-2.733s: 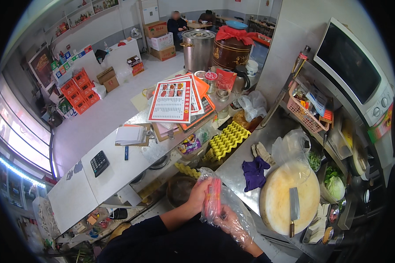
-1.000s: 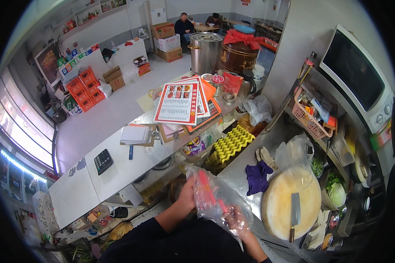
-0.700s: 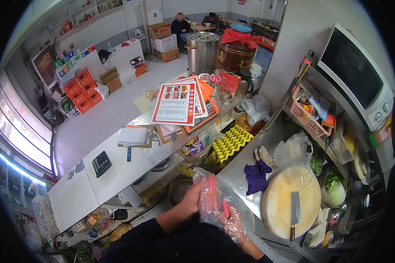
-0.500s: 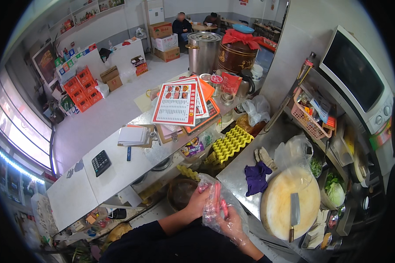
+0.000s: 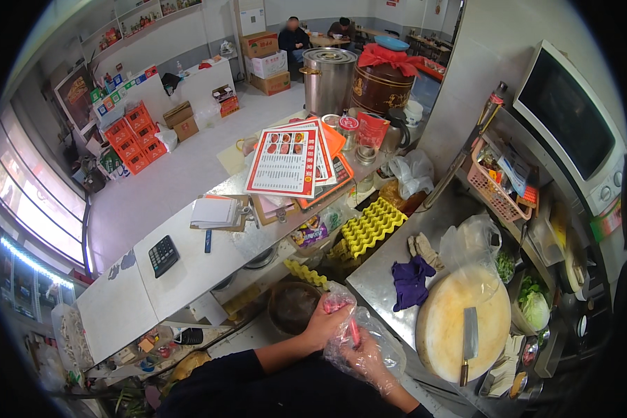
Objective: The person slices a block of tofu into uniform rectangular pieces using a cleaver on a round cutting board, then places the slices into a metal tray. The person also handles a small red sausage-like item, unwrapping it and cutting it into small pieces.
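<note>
Nearby, cleaver (image 5: 470, 334) on chopping block (image 5: 439, 320), handheld bag (image 5: 340, 337)

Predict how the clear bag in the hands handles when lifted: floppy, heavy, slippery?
Likely floppy: the clear bag wrinkles and creases around the left hand and right hand. The film itself is probably light, looking thin and see-through. Possibly slippery too, given its shiny highlights.

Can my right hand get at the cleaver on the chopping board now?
Probably not straight away: your right hand seems inside the clear plastic bag, holding a red item. Otherwise, nothing covers the cleaver, and its handle points your way.
</note>
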The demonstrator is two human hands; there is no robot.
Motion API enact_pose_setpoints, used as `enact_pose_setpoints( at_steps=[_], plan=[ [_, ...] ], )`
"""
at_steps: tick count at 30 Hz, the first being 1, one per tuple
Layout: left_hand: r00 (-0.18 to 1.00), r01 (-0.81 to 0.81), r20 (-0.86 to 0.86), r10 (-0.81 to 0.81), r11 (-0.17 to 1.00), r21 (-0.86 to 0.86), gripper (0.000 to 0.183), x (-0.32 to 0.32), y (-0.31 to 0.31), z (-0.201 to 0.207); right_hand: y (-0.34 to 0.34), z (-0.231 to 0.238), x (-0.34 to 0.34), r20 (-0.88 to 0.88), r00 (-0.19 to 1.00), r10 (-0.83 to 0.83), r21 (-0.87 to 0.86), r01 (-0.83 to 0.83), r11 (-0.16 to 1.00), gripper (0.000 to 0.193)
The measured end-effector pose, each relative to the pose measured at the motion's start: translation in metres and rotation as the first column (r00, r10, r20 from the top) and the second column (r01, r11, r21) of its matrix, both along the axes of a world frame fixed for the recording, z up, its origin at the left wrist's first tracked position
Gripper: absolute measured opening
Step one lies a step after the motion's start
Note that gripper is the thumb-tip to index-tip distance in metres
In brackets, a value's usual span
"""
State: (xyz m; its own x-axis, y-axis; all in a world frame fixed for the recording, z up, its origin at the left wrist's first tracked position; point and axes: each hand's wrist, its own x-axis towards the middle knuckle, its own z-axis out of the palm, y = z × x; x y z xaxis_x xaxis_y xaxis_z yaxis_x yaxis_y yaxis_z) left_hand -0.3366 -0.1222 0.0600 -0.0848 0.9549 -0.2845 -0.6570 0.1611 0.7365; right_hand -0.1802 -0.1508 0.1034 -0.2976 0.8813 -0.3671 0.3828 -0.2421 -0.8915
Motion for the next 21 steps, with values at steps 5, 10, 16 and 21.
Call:
enact_pose_setpoints(
  at_steps=[5,10,16,21],
  plan=[
    [0.996,0.034,0.077,-0.038,0.998,0.051,0.019,0.002,0.000,-0.006,0.000,-0.014,0.002,-0.015,1.000,0.001,0.004,-0.001,1.000,0.049],
    [0.999,0.041,0.012,-0.041,0.998,0.043,0.015,0.003,-0.001,-0.006,0.000,0.003,0.010,0.053,0.998,0.045,-0.073,-0.041,0.996,0.043],
    [0.999,0.037,0.022,-0.038,0.999,0.016,0.013,0.004,-0.002,-0.006,0.002,-0.002,0.007,-0.068,0.997,0.040,-0.117,-0.048,0.992,0.025],
    [0.998,0.066,0.016,-0.066,0.998,0.001,0.012,0.002,-0.002,-0.010,0.001,-0.007,0.011,-0.097,0.995,0.021,-0.187,-0.039,0.982,0.022]
  ],
)
